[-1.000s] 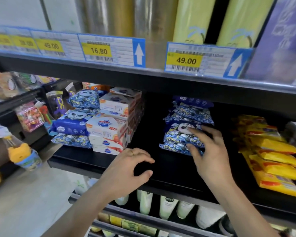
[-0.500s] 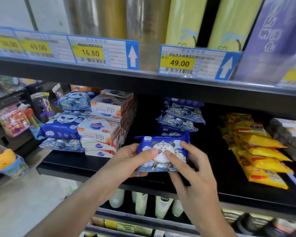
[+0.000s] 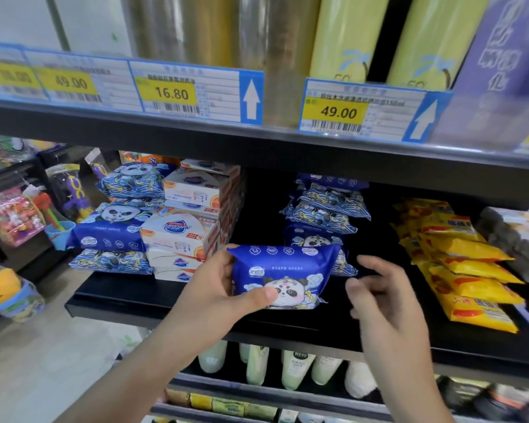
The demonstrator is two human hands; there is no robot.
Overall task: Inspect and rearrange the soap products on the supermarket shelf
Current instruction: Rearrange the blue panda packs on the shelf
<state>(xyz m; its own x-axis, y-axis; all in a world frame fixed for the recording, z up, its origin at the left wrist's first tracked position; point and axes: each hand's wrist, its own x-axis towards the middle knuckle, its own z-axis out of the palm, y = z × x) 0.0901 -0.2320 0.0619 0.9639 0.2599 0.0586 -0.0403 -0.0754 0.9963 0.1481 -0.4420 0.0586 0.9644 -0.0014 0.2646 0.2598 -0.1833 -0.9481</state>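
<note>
My left hand (image 3: 217, 296) grips a blue soap pack with a panda face (image 3: 283, 274) by its left end, thumb across the front, in front of the black shelf (image 3: 171, 303). Just right of the pack my right hand (image 3: 382, 297) hovers with loosely bent fingers and touches nothing. Behind the held pack a stack of the same blue panda packs (image 3: 326, 206) lies on the shelf. At the left, more blue panda packs (image 3: 116, 224) sit beside stacked white soap boxes (image 3: 184, 233).
Yellow soap packs (image 3: 468, 264) are piled at the shelf's right, with grey packs (image 3: 513, 236) beyond. Price tags (image 3: 193, 93) line the upper shelf edge below tall bottles. White bottles (image 3: 257, 364) stand on the lower shelf. Toys (image 3: 16, 215) hang at the far left.
My right hand took a blue panda pack off the middle stack and brought it forward. My left hand took hold of it. My right hand has now let go and drawn right.
</note>
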